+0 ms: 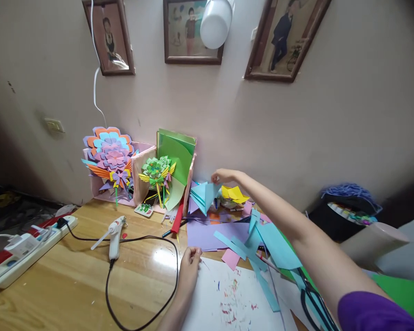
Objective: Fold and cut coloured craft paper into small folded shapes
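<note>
My right hand (pixel 223 176) reaches to the back of the table and pinches the top of a stack of light blue folded paper pieces (pixel 203 195), which fans out below the fingers. My left hand (pixel 189 263) rests on the wooden table (pixel 55 285) at the edge of a white sheet (pixel 227 299) marked with colour smears; its fingers are curled and I cannot tell whether anything small is in them. Purple paper (pixel 207 233), blue strips (pixel 241 248) and yellow folded paper (pixel 235 193) lie between the hands.
A glue gun (pixel 113 234) with a black cord lies left of centre, a power strip (pixel 24 250) at far left. Paper flowers (pixel 112 158) and green sheets (pixel 175 156) stand in a pink box against the wall. Scissors (pixel 313 301) lie at lower right.
</note>
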The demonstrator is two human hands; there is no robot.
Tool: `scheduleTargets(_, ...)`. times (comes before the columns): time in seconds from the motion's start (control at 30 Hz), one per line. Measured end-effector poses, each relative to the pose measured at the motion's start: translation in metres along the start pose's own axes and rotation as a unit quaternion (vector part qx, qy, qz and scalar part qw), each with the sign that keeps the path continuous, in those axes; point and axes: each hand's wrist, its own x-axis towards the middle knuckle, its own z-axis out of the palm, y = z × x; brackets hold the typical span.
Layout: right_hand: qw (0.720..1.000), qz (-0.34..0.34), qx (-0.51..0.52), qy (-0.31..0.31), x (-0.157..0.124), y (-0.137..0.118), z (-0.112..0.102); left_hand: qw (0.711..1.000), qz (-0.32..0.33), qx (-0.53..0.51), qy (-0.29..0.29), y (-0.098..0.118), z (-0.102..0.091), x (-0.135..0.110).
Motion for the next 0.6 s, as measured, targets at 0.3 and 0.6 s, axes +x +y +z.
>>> scheduleTargets(0.3, 0.999, -0.039, 0.026, 0.015, 0.056, -0.004, 0.065, 1.0, -0.023, -0.005, -0.014, -0.012, -0.002, 0.007)
scheduleTargets(0.6, 0.988, -0.084, -0.042, -0.119, 0.069, 0.024, 0.072, 0.999, -0.028, -0.018, -0.01, -0.012, -0.002, 0.008)
